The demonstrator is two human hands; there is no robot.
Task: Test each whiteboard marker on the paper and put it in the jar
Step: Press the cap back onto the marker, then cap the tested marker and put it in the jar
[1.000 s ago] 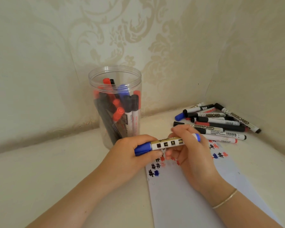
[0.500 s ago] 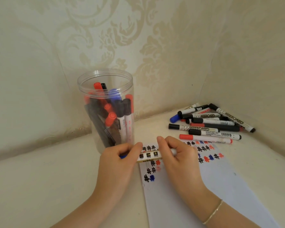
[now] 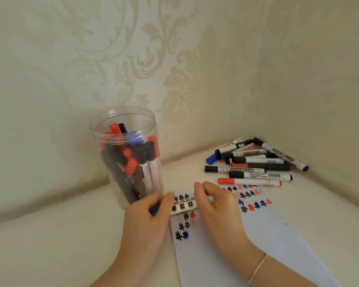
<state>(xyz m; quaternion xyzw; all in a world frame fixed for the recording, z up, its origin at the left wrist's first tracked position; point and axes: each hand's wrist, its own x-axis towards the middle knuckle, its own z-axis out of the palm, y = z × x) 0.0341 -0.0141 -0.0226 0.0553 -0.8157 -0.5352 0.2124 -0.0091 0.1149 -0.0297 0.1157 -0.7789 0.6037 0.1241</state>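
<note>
Blue-capped marker (image 3: pixel 182 208) held level just above the near-left corner of the paper (image 3: pixel 247 245), directly in front of the jar (image 3: pixel 122 154) and close to its base. Left hand (image 3: pixel 147 218) curled round the cap end, a sliver of blue showing under the fingers; right hand (image 3: pixel 216 206) wrapped round the barrel end, thumb on top. Both grasping, neither released. Cap apparently seated; cannot tell whether being pulled off or pushed on. Jar already well stocked with red, black and blue markers, leaning at angles. Pile of markers (image 3: pixel 255 162) lying to the right of the jar, just beyond the far edge of the paper, one red-capped marker (image 3: pixel 249 181) nearest the sheet. Rows of black, red and blue test marks across the far end of the paper, under and beside the hands. Risks as judged: cap giving way suddenly and left elbow or knuckles knocking the jar, tall and light-looking, likely to tip. Bare tip brushing fingers or smearing fresh marks beneath the right hand. Paper unweighted, apt to slide under a firm stroke. Cap left loose before dropping in, ink drying or staining others. Crowded jar, leaning markers possibly blocking entry and bouncing the new one out.
</note>
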